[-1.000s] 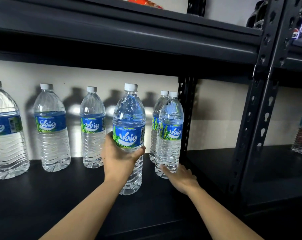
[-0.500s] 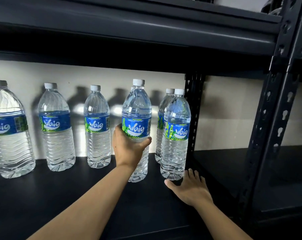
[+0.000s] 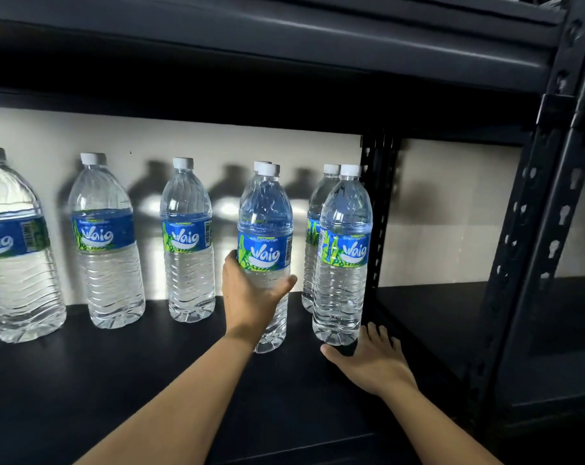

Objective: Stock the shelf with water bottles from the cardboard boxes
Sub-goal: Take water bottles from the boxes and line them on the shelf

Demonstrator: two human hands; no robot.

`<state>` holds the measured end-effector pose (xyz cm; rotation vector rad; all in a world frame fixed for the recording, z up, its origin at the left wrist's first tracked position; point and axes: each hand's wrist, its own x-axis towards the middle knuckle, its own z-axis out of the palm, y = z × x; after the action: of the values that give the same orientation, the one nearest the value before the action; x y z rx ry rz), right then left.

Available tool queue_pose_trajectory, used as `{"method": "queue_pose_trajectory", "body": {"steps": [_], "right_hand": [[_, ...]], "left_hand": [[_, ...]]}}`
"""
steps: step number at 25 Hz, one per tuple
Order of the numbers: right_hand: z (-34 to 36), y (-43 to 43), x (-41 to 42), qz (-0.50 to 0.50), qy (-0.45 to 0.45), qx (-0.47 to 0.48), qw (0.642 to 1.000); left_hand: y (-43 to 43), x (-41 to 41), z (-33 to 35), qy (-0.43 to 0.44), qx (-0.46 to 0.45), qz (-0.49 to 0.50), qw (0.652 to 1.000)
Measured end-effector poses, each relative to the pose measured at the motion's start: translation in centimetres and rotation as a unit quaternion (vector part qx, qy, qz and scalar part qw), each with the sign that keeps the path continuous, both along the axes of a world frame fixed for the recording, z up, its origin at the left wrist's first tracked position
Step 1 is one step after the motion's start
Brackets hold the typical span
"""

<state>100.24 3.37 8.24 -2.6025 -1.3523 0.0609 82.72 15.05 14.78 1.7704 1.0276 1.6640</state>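
Gripping a clear plastic water bottle [image 3: 265, 209] with a blue and green label and a white cap, my left hand [image 3: 250, 297] wraps it at the lower edge of the label, thumb on the right side, fingers round the far side out of sight. It stands upright near the middle of the black metal shelf [image 3: 116, 380]. Its base is down at the board, though I cannot tell whether it rests there or hangs just above. My right hand [image 3: 371, 360] lies flat on the shelf, fingers straight and spread, holding nothing, just beside the base of the front right bottle [image 3: 344, 263].

Full, it should be heavy for one hand, I judge, and the thin ribbed wall will give under a squeeze. The smooth label may slip, so the ribbed waist just below it is the place to hold.

Seven bottles show: three spaced out to the left, the one I hold, one right behind it with little but its cap [image 3: 260, 164] clear, and a pair at the right, one behind the other. No cardboard boxes are in view.
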Motion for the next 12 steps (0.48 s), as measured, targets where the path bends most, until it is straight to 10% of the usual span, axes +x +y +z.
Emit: {"method": "queue_pose_trajectory", "body": {"steps": [12], "right_hand": [[-0.1, 0.2, 0.1, 0.002, -0.001, 0.022, 1.000]], "left_hand": [[0.2, -1.8, -5.6, 0.065, -0.113, -0.074, 0.989]]}}
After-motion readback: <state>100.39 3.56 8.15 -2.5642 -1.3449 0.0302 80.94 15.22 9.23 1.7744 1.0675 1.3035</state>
